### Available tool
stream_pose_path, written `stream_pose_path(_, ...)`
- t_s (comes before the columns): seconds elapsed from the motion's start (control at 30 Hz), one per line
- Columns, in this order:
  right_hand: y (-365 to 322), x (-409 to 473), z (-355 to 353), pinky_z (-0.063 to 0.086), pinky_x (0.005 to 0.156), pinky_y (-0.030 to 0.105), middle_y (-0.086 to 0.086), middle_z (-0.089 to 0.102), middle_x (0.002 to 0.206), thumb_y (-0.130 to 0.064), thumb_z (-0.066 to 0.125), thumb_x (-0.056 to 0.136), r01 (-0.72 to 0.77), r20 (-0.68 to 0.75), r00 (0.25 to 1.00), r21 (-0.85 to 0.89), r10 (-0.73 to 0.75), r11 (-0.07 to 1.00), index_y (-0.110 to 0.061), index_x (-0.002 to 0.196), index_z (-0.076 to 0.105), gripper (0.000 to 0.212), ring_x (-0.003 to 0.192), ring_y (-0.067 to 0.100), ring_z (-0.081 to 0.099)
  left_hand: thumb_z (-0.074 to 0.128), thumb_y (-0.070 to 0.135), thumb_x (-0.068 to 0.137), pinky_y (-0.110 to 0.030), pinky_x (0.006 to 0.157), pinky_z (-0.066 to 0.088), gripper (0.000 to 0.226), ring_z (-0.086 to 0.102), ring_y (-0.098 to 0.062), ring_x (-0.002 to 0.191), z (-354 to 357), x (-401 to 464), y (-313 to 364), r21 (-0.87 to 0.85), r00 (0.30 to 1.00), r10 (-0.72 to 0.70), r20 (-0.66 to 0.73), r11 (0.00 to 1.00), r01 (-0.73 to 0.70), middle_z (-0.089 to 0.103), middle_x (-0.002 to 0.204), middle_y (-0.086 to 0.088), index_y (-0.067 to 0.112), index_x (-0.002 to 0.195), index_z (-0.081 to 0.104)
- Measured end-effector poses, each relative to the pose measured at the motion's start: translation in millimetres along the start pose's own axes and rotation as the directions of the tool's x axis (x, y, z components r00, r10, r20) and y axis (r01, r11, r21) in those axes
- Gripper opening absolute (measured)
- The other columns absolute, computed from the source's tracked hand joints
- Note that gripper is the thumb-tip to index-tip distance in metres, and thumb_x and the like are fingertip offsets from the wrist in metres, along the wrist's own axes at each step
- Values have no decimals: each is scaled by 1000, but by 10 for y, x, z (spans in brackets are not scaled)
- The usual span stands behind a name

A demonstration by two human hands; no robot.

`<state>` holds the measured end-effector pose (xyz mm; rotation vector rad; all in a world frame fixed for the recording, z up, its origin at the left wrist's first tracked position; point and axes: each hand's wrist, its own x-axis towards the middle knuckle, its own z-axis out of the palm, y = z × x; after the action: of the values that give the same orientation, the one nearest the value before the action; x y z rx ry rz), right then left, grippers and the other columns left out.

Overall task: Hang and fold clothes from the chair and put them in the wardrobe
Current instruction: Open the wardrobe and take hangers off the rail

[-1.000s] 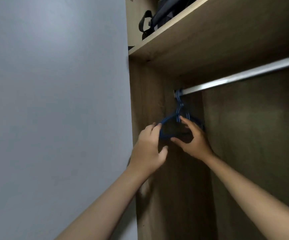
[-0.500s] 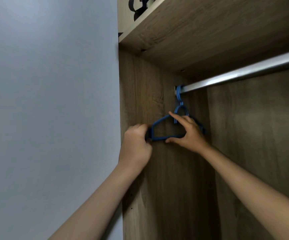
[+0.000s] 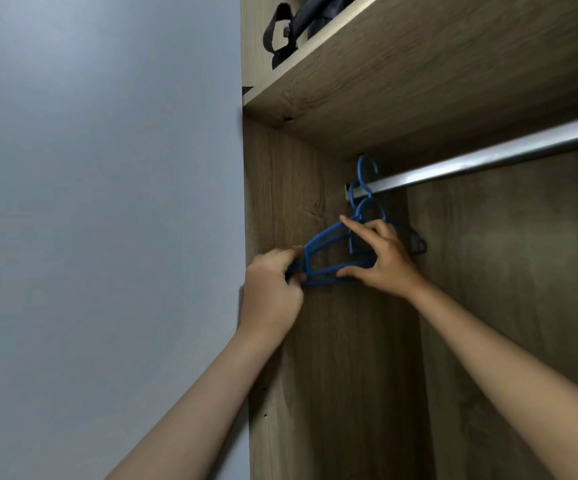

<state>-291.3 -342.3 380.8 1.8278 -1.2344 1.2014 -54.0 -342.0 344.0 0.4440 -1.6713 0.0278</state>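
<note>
Setting: the inside of a wooden wardrobe (image 3: 315,375) beside a plain grey wall (image 3: 107,202); a shelf (image 3: 419,81) runs overhead and a metal rail (image 3: 488,161) spans the space below it.
Shelf load: a dark bag with straps (image 3: 280,32) sits at the left end of the shelf, partly out of frame.
Task item: a cluster of blue hangers (image 3: 325,244) hangs at the far left end of the rail, close to the side panel. No clothes or chair are in view.
Hooks: one hook (image 3: 363,168) stands above the rail line; whether it has cleared the rail cannot be told. At least one other hook remains looped at rail level.
Left hand (image 3: 270,289): its grip closes around the left tips of the hangers, fingers curled over the blue plastic.
Right hand (image 3: 381,261): thumb under the lower bar, index finger extended along the upper arm; the grip pinches the hanger frame between them.
Step, judged: separating one hanger from the cluster to carry away for a garment.
Risk 1: nested frames may snag, so two hangers lift together or a loose one drops to the wardrobe floor.
Risk 2: the side panel stands close to the left hand; a sideways pull may knock knuckles or hanger tips against it.
Risk 3: a hook only partly lifted may catch the rail and twist the thin plastic.
</note>
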Motion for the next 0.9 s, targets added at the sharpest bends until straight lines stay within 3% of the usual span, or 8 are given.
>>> stream_pose_path(0.23,-406,-73,-205,39,99,36,-4,35,115,-49,76,70,32,3,999,-66,-31,997,-60,137,18,89,111,15,36,71,5,78,-23,83,47,46,57,-17,95,-340,-35,140,75,997,65,34,995,-67,64,104,-2,12,122,62)
stream_pose_path(0.47,-1414,-432,-205,42,94,30,0,35,112,-64,67,68,77,-47,996,-78,-81,994,-46,145,24,89,103,14,36,73,18,77,-8,69,35,54,47,-12,87,-1311,-466,369,203,990,65,125,975,-89,49,91,3,20,129,57)
stream_pose_path(0.7,-2677,-999,-154,43,81,30,1,38,105,-75,56,69,67,-39,997,-123,-72,990,-43,146,23,90,94,12,35,79,23,70,-37,69,51,55,51,-22,93,-2473,-1133,626,377,986,-8,168,925,-57,53,96,-1,17,122,59)
stream_pose_path(0.9,-3626,-1307,-99,43,80,33,7,44,106,-70,60,70,109,-15,994,-85,-111,990,-33,145,35,88,95,16,38,74,16,72,-36,66,48,67,55,-28,93,-3256,-1520,873,602,958,-97,268,793,-89,58,102,-4,17,134,49)
